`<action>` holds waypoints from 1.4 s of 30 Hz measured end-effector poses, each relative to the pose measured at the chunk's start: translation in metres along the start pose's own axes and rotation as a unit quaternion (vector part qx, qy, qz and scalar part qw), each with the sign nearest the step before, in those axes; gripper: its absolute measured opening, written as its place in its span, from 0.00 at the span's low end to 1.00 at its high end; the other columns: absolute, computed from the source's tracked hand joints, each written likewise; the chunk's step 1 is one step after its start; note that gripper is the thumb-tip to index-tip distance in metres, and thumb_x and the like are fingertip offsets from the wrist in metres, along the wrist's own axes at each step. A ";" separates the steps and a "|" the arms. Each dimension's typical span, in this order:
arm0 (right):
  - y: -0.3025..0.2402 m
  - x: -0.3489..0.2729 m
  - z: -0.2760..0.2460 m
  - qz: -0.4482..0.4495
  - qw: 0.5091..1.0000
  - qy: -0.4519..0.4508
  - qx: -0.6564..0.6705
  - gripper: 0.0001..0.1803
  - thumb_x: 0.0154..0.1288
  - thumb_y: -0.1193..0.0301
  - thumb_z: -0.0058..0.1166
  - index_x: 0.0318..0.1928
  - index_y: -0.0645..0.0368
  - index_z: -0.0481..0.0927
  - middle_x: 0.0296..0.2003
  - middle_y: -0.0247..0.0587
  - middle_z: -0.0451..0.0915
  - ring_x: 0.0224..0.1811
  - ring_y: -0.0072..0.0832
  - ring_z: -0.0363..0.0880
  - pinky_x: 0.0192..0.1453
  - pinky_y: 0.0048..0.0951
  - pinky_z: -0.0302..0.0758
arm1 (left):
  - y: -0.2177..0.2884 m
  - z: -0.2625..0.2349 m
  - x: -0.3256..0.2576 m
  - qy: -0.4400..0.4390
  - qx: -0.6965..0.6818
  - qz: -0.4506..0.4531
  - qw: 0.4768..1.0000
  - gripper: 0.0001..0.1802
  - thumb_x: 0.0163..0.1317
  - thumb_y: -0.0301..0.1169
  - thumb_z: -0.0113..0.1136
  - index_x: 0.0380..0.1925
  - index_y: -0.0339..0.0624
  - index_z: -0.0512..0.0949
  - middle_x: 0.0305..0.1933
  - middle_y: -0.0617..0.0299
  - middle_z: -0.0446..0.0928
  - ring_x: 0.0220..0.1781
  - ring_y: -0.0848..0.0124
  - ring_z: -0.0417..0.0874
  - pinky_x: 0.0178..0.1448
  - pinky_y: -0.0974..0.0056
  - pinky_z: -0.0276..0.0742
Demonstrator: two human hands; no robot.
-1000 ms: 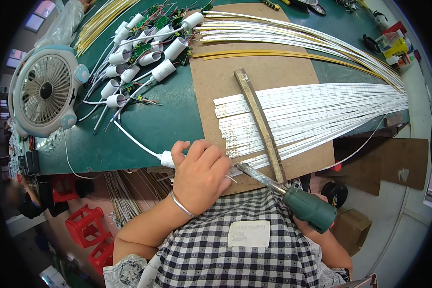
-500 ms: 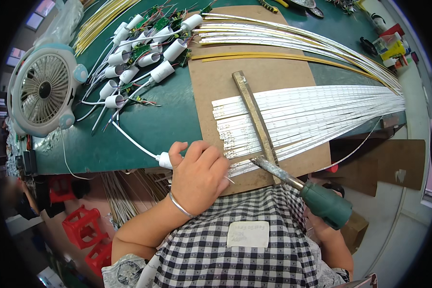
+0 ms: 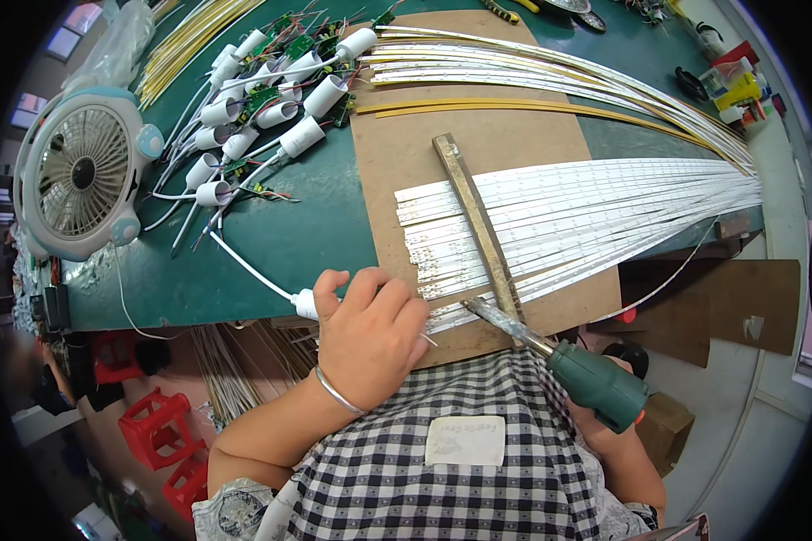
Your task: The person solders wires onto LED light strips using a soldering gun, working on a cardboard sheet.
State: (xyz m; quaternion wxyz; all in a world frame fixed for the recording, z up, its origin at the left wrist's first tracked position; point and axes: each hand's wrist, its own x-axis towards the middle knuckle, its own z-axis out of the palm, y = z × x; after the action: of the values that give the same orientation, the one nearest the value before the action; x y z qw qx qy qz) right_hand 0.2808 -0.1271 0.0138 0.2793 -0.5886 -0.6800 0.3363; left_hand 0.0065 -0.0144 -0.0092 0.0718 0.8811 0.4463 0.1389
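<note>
My left hand (image 3: 370, 332) is closed at the near edge of a brown board (image 3: 383, 162), fingers bent around a white cylindrical cap (image 3: 305, 304) with a white cable running off to the left. A thin pale wire end (image 3: 431, 340) pokes out by its fingertips. In my right hand (image 3: 604, 424) is a soldering iron (image 3: 600, 383) with a green handle; the hand is partly hidden behind it. The iron's worn tip lies over the left ends of the fanned white LED strips (image 3: 586, 189), just right of my left hand. A metal bar (image 3: 474, 212) lies across these strips.
Several white caps (image 3: 302, 135) with green circuit boards and wires are heaped at the back left, beside a fan (image 3: 86, 171). More strips (image 3: 478, 68) lie at the back. Red stools (image 3: 158, 424) stand below left. A person's arm (image 3: 59, 374) shows at the far left.
The soldering iron has shifted a little to the left and its tip is closer to my left hand. My left hand keeps its grip, almost unmoved.
</note>
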 end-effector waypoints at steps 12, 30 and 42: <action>0.003 -0.005 0.003 0.016 1.000 0.011 -0.014 0.18 0.46 0.77 0.59 0.42 0.59 0.81 0.42 0.40 0.80 0.49 0.40 0.71 0.57 0.39 0.65 | -0.023 -0.012 0.005 -0.049 -0.186 0.032 0.981 0.11 0.42 0.25 0.68 0.28 0.50 0.79 0.30 0.70 0.76 0.37 0.70 0.76 0.47 0.60 0.61; 0.003 -0.001 0.003 0.006 1.000 0.007 -0.020 0.16 0.46 0.76 0.59 0.40 0.59 0.81 0.38 0.40 0.80 0.44 0.40 0.73 0.55 0.40 0.64 | -0.004 -0.001 0.003 0.030 -0.102 -0.021 0.994 0.07 0.43 0.29 0.65 0.23 0.51 0.77 0.27 0.71 0.72 0.37 0.70 0.73 0.48 0.55 0.56; 0.001 0.003 0.004 -0.019 0.999 -0.001 -0.027 0.14 0.48 0.76 0.58 0.39 0.58 0.81 0.38 0.40 0.81 0.42 0.40 0.76 0.52 0.40 0.66 | 0.000 0.008 0.002 0.031 -0.049 -0.021 0.998 0.07 0.42 0.30 0.64 0.21 0.49 0.74 0.28 0.70 0.71 0.39 0.69 0.72 0.50 0.52 0.57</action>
State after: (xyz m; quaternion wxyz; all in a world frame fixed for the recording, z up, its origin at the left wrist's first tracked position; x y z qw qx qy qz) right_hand 0.2781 -0.1250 0.0107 0.2690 -0.5828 -0.7000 0.3130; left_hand 0.0100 -0.0133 -0.0160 0.1036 0.8622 0.4595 0.1864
